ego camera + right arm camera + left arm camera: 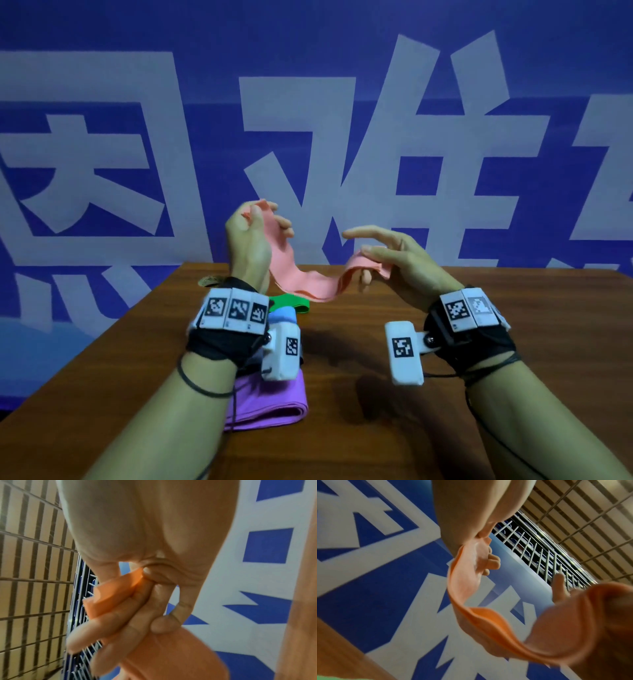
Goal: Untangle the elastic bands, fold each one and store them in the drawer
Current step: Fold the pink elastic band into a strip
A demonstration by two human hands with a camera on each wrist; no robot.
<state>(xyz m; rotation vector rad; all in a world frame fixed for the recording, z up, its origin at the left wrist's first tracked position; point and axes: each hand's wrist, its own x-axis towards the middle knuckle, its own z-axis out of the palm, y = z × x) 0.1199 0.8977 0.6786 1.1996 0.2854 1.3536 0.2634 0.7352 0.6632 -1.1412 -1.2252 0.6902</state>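
Holding a long salmon-pink elastic band [310, 291] in the air at the centre of the head view, the left hand [248, 240] has one end pinched between thumb and curled fingers [284, 224], while the right hand [400, 263] clamps the other, already doubled end between thumb and nearly straight fingers [120, 626]. Between them the strip sags in a twisted loop toward the brown wooden tabletop [445, 377]. That twist is the likeliest trouble: folded as it hangs, the band would probably crease crooked. The right hand's light grip could also let the slick, stretchy end slip, undoing the fold. Below the sag, just past the left wrist, lie a green band [294, 304] and a pale blue band [284, 313], so the drooping pink loop may snag or drag them. A folded purple band [270, 401] rests lower left of centre, under the left forearm. No drawer shows in any view. Large pale Chinese characters fill the blue banner [102, 34] behind, cut off and not readable whole; the wrist units carry black-and-white square code markers, with no brand visible.
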